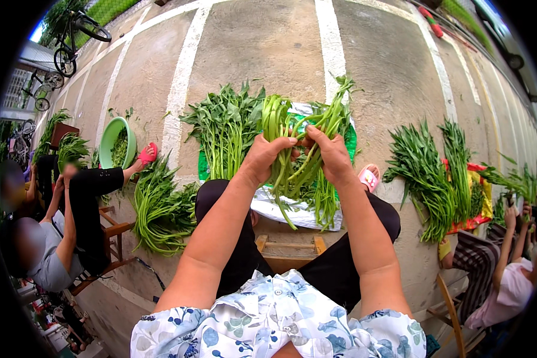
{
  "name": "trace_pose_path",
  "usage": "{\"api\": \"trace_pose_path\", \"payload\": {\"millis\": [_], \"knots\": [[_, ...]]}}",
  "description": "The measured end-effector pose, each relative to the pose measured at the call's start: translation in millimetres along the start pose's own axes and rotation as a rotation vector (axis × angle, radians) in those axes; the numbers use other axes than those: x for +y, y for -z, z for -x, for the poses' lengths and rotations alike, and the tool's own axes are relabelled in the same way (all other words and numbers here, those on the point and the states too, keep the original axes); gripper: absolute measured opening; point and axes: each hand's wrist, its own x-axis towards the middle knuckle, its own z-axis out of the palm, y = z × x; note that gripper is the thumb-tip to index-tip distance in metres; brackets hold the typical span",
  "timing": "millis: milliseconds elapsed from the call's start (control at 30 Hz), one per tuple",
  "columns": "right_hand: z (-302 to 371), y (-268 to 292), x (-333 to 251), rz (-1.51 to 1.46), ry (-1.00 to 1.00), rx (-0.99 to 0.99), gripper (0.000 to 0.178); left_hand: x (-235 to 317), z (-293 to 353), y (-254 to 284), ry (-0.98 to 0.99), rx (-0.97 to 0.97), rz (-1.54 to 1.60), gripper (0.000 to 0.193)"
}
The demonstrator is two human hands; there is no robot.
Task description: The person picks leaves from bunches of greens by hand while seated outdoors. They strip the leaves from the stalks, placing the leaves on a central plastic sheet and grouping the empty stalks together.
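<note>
Both hands meet at mid-front, just above the ground sheet [264, 206]; left hand [267, 159] closed on the green stems [289, 176], thumb tip pointing inward; right hand [333, 157] also pinching them, thumb and fingers bent toward the left; fingertips close together, exact contact partly hidden; the held stems sit between and under the hands, with some curving up past the left fingers, some rising far and right above the right hand, and cut-looking ends hanging down toward the person; long axis roughly near-to-far, tilting to the right at the far end; key relation, I'd judge: the grip point is at the middle of the length, so the stems run both ways from the fingers and neither hand is clearly nearer; leafy pile [225, 134] lies just left of the held stems, leaves away, stalks toward the person, left hand nearer to it; loose heap [161, 209] further left by the left leg, well apart from both hands; other greens [425, 179] far right, right arm nearer.
</note>
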Motion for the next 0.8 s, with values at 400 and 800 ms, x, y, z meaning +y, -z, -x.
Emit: {"api": "trace_pose_path", "payload": {"millis": [400, 800], "knots": [[-7.2, 7.8, -3.5, -0.576, -0.005, -0.023, 0.011, -5.1, -11.4, 12.6, -0.066, 0.070, 0.296, 0.021], [-17.3, 81.8, -50.2, -0.675, 0.308, 0.240, 0.014, 2.4, -11.7, 35.0, -0.151, 0.198, 0.350, 0.011]]}}
